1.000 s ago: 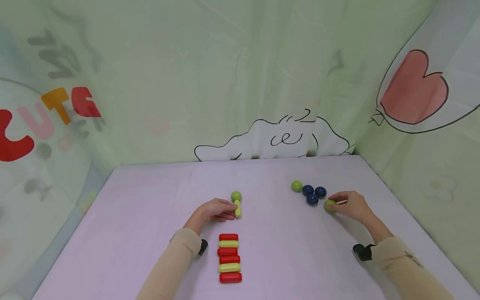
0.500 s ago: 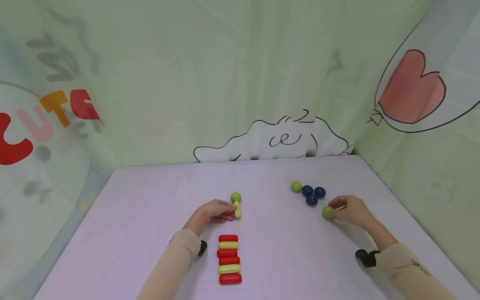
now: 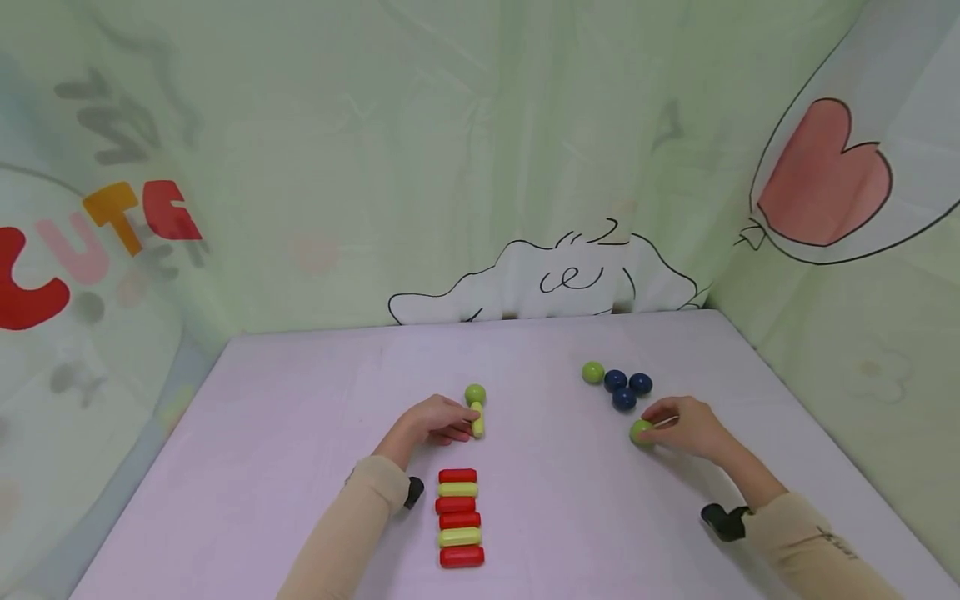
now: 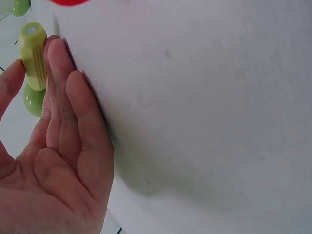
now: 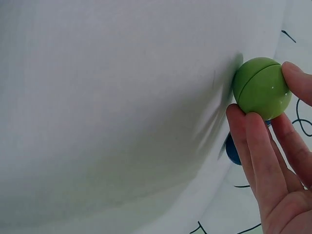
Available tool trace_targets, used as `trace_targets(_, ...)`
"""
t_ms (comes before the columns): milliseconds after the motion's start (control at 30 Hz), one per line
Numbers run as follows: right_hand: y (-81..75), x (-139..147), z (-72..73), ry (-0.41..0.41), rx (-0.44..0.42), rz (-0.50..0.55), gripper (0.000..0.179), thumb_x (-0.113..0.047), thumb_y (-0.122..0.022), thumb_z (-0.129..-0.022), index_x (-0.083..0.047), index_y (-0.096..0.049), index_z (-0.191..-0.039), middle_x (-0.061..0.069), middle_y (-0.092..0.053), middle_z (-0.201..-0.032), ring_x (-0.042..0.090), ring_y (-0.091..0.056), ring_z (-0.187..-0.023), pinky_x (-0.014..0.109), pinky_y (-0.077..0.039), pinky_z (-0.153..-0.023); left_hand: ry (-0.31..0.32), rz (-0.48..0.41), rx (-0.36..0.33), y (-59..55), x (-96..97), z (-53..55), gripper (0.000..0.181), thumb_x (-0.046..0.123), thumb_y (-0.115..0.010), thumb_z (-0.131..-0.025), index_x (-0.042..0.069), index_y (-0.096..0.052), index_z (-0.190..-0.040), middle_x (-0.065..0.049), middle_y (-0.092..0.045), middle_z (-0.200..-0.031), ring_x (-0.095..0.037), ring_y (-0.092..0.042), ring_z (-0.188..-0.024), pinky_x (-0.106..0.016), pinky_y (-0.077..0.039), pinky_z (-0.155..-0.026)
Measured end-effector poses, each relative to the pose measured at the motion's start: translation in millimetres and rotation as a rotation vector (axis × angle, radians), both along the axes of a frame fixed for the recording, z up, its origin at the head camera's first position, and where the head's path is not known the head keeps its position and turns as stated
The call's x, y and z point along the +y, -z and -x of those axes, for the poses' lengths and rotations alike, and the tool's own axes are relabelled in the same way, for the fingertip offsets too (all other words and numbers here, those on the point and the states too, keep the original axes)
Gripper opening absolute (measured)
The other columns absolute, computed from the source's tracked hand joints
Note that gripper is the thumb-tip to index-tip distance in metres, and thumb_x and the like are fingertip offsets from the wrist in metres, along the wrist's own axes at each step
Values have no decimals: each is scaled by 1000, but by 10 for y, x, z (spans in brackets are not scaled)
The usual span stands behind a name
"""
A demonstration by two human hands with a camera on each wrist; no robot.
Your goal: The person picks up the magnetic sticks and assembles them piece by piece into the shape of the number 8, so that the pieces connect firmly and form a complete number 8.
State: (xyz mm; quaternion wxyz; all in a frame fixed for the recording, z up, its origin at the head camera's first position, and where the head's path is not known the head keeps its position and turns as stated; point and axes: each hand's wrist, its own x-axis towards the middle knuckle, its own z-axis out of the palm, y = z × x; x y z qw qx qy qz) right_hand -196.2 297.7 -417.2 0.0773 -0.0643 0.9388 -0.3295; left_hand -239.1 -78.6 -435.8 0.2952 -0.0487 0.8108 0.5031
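My left hand (image 3: 437,418) pinches a short yellow rod (image 3: 478,425) between thumb and fingers. A green ball (image 3: 475,393) touches the rod's far end. In the left wrist view, a round silvery spot shows on the near end of this yellow rod (image 4: 33,56), and the other fingers lie extended beside it. To the right, my right hand (image 3: 690,429) holds another green ball (image 3: 640,432) with thumb and fingertips. The right wrist view shows that green ball (image 5: 262,87) close to the table, with a dark seam around it; whether it touches the surface I cannot tell.
Several red and yellow rods lie in a column, a red rod (image 3: 457,505) among them, in front of the left hand. Beyond the right hand sit three dark blue balls (image 3: 623,399) and a green ball (image 3: 593,372). Printed curtains (image 3: 315,167) border the pale table (image 3: 300,392).
My right hand has moved left and nearer, bringing its green ball away from the blue balls. The left hand with its yellow rod stays almost in place.
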Motion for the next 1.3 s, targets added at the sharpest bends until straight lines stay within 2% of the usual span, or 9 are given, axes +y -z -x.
trace_targets(300,-18,-125,-12,-46,0,37,34,-18,-77,-72,5,-64,-95,13,-65,-90,29,-62,-84,32,-51,-65,-34,16,-9,-47,38,-6,29,30,-65,-84,3,-64,-97,-5,-68,-80,-12,-63,-63,-19,-39,-57)
trace_targets(433,-12,-190,-4,-55,7,34,33,-16,-77,-72,4,-64,-95,13,-65,-90,28,-63,-83,31,-51,-65,-16,2,-1,-68,17,-2,29,30,-66,-84,3,-64,-93,-5,-68,-78,-13,-63,-63,-19,-41,-58)
trace_targets(567,-18,-255,3,-64,5,27,33,-17,-77,-72,4,-65,-95,12,-64,-90,27,-62,-83,33,-51,-66,-2,-13,19,-48,27,12,28,27,-62,-87,1,-63,-98,-6,-67,-80,-12,-63,-64,-21,-45,-64)
trace_targets(767,2,-356,43,-107,4,67,31,-16,-77,-72,2,-65,-93,10,-64,-90,27,-63,-84,32,-51,-67,30,-8,32,-36,21,20,27,28,-60,-89,2,-63,-98,-3,-66,-76,-9,-61,-63,-18,-40,-56)
trace_targets(1100,5,-605,107,-193,1,111,25,-10,-76,-72,2,-64,-90,7,-64,-86,27,-63,-83,32,-52,-69,-37,-6,18,-26,50,13,30,28,-64,-85,3,-62,-102,-1,-66,-77,-8,-61,-64,-19,-42,-56)
trace_targets(1300,10,-758,130,-208,-34,116,24,-10,-77,-71,0,-64,-89,5,-63,-86,25,-63,-83,31,-51,-69,-38,-1,22,-12,56,7,33,30,-65,-85,3,-61,-105,-1,-66,-79,-9,-61,-65,-20,-42,-58)
